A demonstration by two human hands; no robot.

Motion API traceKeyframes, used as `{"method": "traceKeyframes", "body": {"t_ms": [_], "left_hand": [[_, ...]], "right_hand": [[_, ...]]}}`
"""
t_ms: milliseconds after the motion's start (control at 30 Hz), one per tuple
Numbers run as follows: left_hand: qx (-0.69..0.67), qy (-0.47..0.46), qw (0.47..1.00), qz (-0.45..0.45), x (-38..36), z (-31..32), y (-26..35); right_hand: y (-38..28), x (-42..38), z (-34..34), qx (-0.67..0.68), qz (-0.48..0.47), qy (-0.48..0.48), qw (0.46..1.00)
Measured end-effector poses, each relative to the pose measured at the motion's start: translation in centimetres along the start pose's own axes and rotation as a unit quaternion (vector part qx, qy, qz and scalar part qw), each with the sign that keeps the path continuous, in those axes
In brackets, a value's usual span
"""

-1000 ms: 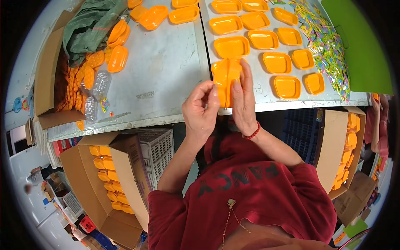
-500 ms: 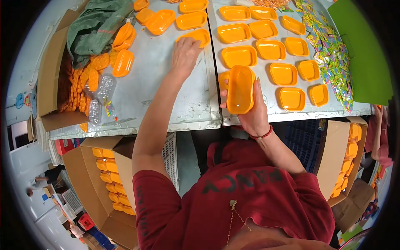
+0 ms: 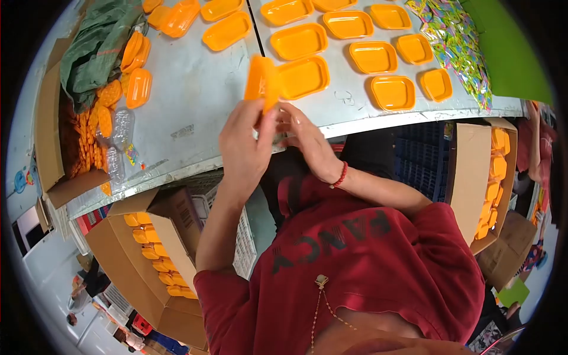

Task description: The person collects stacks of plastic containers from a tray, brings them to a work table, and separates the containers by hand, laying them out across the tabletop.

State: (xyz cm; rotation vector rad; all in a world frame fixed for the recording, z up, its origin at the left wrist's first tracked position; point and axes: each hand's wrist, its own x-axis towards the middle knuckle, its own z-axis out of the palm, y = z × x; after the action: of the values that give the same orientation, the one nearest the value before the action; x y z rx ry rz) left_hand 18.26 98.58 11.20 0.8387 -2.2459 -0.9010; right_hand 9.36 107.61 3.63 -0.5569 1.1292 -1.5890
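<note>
Orange plastic trays, blurred and apparently nested with one edge-on, stand upright in my left hand above the table's front edge. My left fingers and thumb close around their lower end. My right hand, with a red bead bracelet at the wrist, is right beside it. Its fingers are bent and apart, with the tips close to the bottom of the trays. Just beyond the held trays lies another orange tray on the table, with a similar one behind it.
Rows of orange trays cover the table's right side, beside a strip of small colourful packets and a green panel. At left are a green sack, clear plastic containers and loose orange pieces. Below stand cartons of orange items.
My left hand has come back from the far tray toward my body, meeting my right hand. The trays are now in my left hand. The view has shifted to the right.
</note>
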Motion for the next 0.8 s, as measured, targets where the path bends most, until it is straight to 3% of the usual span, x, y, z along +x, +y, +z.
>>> {"method": "traceKeyframes", "body": {"t_ms": [33,67,100,133,167,233,267,333,467,600,667,800], "left_hand": [[0.041,-0.033,0.996,0.074,-0.2,0.6,-0.5],[0.040,-0.035,0.995,0.079,-0.5,1.3,-0.4],[0.042,-0.075,0.985,0.147,-0.8,2.5,0.0],[0.044,-0.114,0.970,0.212,-1.2,3.6,0.3],[0.041,-0.115,0.969,0.213,-1.8,4.7,0.1],[0.067,-0.196,0.952,0.227,-2.5,6.4,-0.4],[0.074,-0.188,0.953,0.224,-2.2,6.3,-0.3],[0.072,-0.181,0.951,0.239,-1.2,4.8,-0.4],[0.214,-0.038,0.955,0.203,1.6,0.5,-4.1],[0.300,-0.041,0.939,0.164,4.1,-0.4,-10.7],[0.270,-0.025,0.940,0.207,5.2,-0.2,-11.6],[0.190,0.065,0.960,0.193,8.5,-1.1,-12.6]], "right_hand": [[-0.3,-0.5,-1.2,-0.002,0.008,0.032,0.999],[-1.0,-0.9,-2.0,-0.005,0.017,0.064,0.998],[-1.9,-1.1,-2.6,-0.005,-0.011,0.169,0.986],[-2.0,-1.0,-4.5,-0.087,-0.076,0.219,0.969],[-3.1,-1.1,-5.5,-0.025,-0.077,0.290,0.954],[-4.6,-1.6,-7.8,-0.030,-0.136,0.310,0.941],[-5.1,-1.7,-8.2,-0.038,-0.150,0.329,0.932],[-5.8,-1.8,-8.1,-0.058,-0.177,0.287,0.940],[-4.7,-1.2,-5.7,-0.135,-0.194,0.195,0.952],[-2.8,-0.2,-2.9,-0.129,-0.163,0.128,0.970],[-2.4,0.0,-2.3,-0.158,-0.174,0.102,0.967],[-2.0,-0.3,-2.4,-0.342,-0.221,0.032,0.913]]}}
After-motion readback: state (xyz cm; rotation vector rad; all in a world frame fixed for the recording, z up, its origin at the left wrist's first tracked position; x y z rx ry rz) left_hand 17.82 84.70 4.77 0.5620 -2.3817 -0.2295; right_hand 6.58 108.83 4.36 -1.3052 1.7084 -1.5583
